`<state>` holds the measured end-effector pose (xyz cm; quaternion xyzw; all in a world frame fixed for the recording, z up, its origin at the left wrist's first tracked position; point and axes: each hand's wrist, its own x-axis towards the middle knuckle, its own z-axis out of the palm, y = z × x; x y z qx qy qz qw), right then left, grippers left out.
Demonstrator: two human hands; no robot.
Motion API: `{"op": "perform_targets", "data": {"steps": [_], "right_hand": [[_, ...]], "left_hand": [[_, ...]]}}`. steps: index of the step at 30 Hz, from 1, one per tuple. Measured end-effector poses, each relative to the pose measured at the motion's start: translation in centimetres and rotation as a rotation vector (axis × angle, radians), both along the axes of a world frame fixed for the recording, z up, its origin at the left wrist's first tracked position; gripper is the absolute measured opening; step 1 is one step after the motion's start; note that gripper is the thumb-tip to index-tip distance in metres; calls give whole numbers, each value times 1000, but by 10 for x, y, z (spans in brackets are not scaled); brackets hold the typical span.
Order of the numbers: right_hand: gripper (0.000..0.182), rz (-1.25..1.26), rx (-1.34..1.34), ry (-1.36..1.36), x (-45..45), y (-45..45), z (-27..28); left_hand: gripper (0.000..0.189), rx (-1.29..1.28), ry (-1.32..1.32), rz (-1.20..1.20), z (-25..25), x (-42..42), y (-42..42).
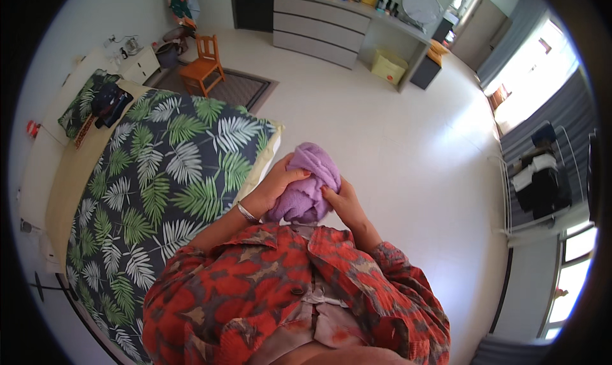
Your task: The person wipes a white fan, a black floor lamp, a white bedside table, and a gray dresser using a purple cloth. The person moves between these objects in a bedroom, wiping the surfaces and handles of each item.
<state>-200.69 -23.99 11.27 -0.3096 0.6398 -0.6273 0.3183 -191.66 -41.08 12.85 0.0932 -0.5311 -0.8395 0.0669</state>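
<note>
A bunched purple cloth, fluffy like a towel (306, 193), is held up in front of my chest between both hands. My left hand (282, 181) grips its left side, thumb pressed on top, and a bracelet circles that wrist. On the cloth's right side, my right hand (342, 200) holds on with its thumb on the near surface. Most fingers of both hands are hidden behind the folds.
A bed with a leaf-patterned cover (158, 173) stands close on my left. Beyond it are a wooden chair (203, 68) and a rug (239, 87). Grey drawers (318, 28) and a yellow bin (388, 67) are ahead; a drying rack (507, 193) with clothes stands at right.
</note>
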Motion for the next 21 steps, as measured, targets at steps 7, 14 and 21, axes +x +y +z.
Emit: {"op": "perform_targets", "data": {"steps": [7, 14, 21], "right_hand": [[46, -99, -220, -519, -141, -51, 2], [61, 109, -394, -858, -229, -114, 7], [54, 95, -446, -845, -367, -194, -20]], "left_hand": [[66, 274, 157, 44, -3, -101, -39], [52, 276, -125, -127, -34, -173, -73], [29, 246, 141, 182, -19, -297, -181]]}}
